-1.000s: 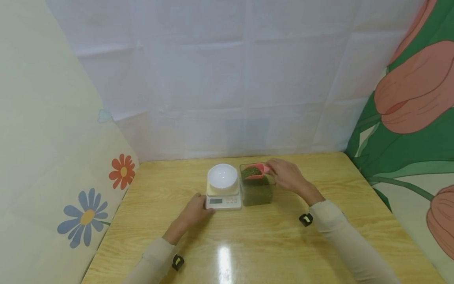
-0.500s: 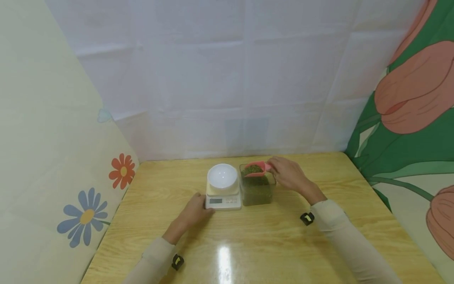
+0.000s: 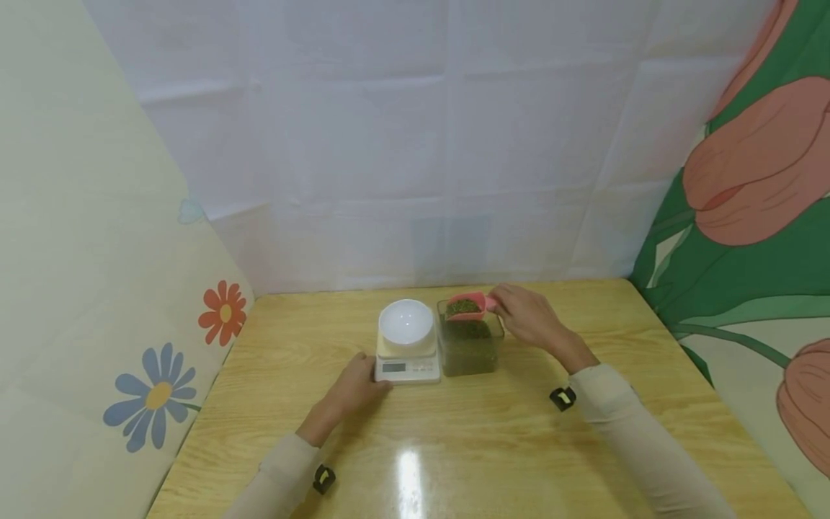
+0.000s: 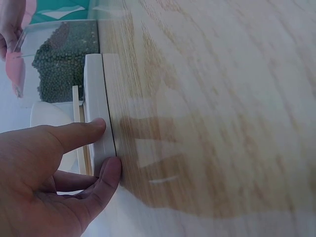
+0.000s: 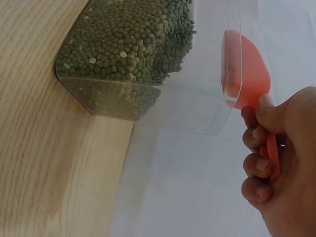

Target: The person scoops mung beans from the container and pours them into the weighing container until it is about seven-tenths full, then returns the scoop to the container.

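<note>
My right hand [image 3: 527, 316] grips the handle of a pink scoop [image 3: 467, 306], fingers curled round it in the right wrist view. Green mung beans [image 3: 463, 308] fill the scoop, which is at the top opening of a clear plastic container [image 3: 470, 357]. More mung beans [image 5: 128, 39] lie inside that container. To its left stands a white kitchen scale [image 3: 408, 370] bearing a white bowl [image 3: 406, 324]. My left hand [image 3: 355, 386] holds the scale's near left corner; in the left wrist view its thumb [image 4: 96, 127] and fingertips press against the edge.
The wooden table [image 3: 292, 324] carries the scale and container near its back edge. A white sheet [image 3: 350, 144] hangs behind, and flower-printed cloths [image 3: 746, 324] flank both sides.
The scoop has risen slightly with its mung beans, from lower in the container toward the rim, and levelled out. The left hand, scale and bowl have stayed in place.
</note>
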The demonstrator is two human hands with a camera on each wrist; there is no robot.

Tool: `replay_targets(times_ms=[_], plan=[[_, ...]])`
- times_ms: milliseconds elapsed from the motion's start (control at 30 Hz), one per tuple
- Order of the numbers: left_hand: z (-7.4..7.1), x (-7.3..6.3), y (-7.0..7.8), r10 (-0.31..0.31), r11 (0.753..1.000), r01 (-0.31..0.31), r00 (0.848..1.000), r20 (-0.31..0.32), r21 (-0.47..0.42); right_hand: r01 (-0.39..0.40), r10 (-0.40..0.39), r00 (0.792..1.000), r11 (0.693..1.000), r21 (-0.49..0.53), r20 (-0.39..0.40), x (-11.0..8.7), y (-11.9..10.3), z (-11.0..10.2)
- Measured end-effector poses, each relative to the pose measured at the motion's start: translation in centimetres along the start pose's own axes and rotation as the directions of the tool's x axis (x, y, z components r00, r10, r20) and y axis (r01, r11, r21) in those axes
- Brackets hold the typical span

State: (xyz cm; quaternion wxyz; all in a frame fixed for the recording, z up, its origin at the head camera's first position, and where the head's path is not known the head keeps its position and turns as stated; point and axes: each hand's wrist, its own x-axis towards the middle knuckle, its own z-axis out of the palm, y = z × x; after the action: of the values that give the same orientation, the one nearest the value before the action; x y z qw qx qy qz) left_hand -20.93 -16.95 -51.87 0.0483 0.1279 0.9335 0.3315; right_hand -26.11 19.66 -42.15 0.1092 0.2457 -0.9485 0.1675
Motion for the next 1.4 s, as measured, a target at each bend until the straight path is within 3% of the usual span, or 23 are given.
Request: replay_targets(times_ms=[1400], plan=[[0.2, 0.2, -0.2, -0.008, 1.0, 0.008, 1.0, -0.005, -0.007, 0.06, -0.059, 0.998, 0.997, 0.052, -0.016, 2.3, -1.6, -0.2]])
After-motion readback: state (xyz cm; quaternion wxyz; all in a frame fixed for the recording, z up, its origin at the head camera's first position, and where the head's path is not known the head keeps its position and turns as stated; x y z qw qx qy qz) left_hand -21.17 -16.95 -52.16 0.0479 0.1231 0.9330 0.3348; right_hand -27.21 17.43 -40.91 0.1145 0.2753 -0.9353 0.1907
